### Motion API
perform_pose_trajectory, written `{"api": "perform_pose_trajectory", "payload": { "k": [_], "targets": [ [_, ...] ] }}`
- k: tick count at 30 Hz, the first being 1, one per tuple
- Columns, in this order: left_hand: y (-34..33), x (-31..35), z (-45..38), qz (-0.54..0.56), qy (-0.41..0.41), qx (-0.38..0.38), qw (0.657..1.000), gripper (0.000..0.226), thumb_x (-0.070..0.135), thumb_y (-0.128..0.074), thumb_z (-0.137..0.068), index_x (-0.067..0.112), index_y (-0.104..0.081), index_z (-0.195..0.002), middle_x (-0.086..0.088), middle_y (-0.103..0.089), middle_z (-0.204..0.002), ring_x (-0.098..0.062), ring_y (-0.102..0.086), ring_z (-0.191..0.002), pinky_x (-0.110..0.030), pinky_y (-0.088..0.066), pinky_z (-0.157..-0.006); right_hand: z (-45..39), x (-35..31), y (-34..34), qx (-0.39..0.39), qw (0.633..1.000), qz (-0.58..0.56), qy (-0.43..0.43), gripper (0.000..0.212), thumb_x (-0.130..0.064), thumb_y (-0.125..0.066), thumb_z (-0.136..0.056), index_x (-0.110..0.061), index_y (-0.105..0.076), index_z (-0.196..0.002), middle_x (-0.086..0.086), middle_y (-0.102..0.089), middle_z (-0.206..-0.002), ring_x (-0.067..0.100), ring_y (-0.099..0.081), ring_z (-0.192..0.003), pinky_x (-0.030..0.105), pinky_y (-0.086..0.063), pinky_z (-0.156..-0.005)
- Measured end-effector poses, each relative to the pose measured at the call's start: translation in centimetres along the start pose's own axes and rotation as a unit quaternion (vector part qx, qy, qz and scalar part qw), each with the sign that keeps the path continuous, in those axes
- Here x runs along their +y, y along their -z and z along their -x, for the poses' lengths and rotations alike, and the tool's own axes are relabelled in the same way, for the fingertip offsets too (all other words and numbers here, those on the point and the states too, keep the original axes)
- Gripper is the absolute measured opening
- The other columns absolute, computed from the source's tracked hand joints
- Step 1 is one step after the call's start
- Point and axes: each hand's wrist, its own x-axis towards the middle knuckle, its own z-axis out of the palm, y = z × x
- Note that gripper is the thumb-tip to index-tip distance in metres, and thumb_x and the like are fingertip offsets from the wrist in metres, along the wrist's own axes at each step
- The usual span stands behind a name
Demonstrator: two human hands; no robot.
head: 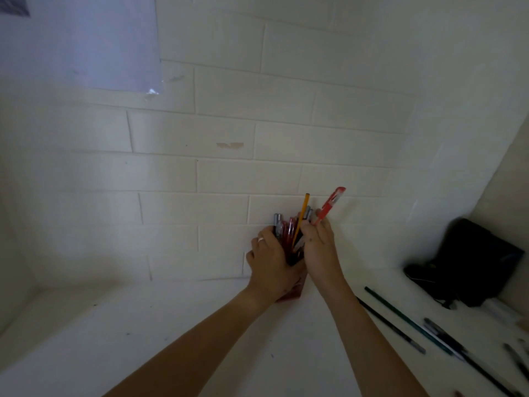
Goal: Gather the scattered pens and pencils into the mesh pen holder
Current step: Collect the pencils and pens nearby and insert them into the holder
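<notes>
A red mesh pen holder [294, 292] stands on the white table by the wall, mostly hidden by my hands. My left hand [270, 263], with a ring, wraps around its left side. Several pens stick up from it, among them red pens [287, 232], a grey-capped pen [277, 222] and a yellow pencil [303, 214]. My right hand [319, 243] grips a red pen [329, 206] that points up and to the right, above the holder's rim. More pens and pencils [406, 320] lie scattered on the table to the right.
A black pouch [475, 262] leans against the side wall at the right. The white brick wall [223, 173] rises right behind the holder. A sheet of paper [86, 44] hangs on the wall at the upper left.
</notes>
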Motion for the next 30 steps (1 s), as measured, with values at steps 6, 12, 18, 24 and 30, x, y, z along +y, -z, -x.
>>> {"api": "perform_pose_trajectory", "payload": {
  "k": [6,12,18,24,30],
  "targets": [
    [0.0,-0.2,0.5,-0.021,-0.005,0.014,1.0,0.083,0.041,-0.068,-0.078,0.01,-0.029,-0.144,-0.008,-0.04,-0.137,-0.031,-0.039,-0.129,-0.045,-0.035,-0.101,1.2,2.4,0.3,-0.094,0.947,0.307,0.015,0.061,-0.047,-0.032,-0.102,-0.037,-0.007,-0.156,0.0,0.012,-0.166,0.023,0.001,-0.154,0.05,-0.008,-0.123],
    [0.4,0.0,0.8,-0.035,-0.026,0.017,0.999,0.082,0.047,-0.049,-0.085,0.008,-0.02,-0.151,-0.009,-0.034,-0.143,-0.03,-0.033,-0.132,-0.046,-0.031,-0.107,1.8,2.3,-0.3,-0.053,0.962,0.265,0.043,0.081,-0.047,-0.046,-0.098,-0.036,0.009,-0.156,0.002,0.018,-0.165,0.022,0.0,-0.153,0.049,-0.01,-0.122],
    [1.3,0.4,1.0,0.016,-0.021,-0.013,1.0,0.095,0.068,-0.035,-0.069,0.01,-0.028,-0.145,-0.005,-0.046,-0.135,-0.029,-0.045,-0.126,-0.049,-0.035,-0.104,2.4,1.7,-0.3,0.015,1.0,-0.016,0.017,0.095,-0.033,-0.07,-0.089,-0.026,-0.004,-0.156,0.001,-0.022,-0.162,0.015,-0.028,-0.147,0.039,-0.029,-0.12],
    [1.8,1.5,0.4,0.027,-0.011,-0.022,0.999,0.058,0.044,-0.058,-0.083,0.014,-0.042,-0.13,-0.005,-0.051,-0.122,-0.028,-0.051,-0.117,-0.048,-0.041,-0.097,2.0,2.3,0.1,0.009,1.0,0.0,-0.011,0.091,-0.047,-0.079,-0.076,-0.022,-0.032,-0.149,-0.009,-0.038,-0.134,0.009,-0.046,-0.121,0.025,-0.041,-0.1],
    [1.2,1.3,0.4,0.072,-0.015,-0.047,0.996,0.045,0.054,-0.062,-0.069,0.059,-0.028,-0.098,0.001,-0.059,-0.109,-0.019,-0.065,-0.098,-0.051,-0.054,-0.085,1.2,1.9,0.4,-0.054,0.998,-0.011,-0.035,0.048,-0.055,-0.082,-0.068,-0.032,-0.059,-0.104,-0.007,-0.068,-0.104,0.007,-0.067,-0.095,0.028,-0.056,-0.081]
  ]
}}
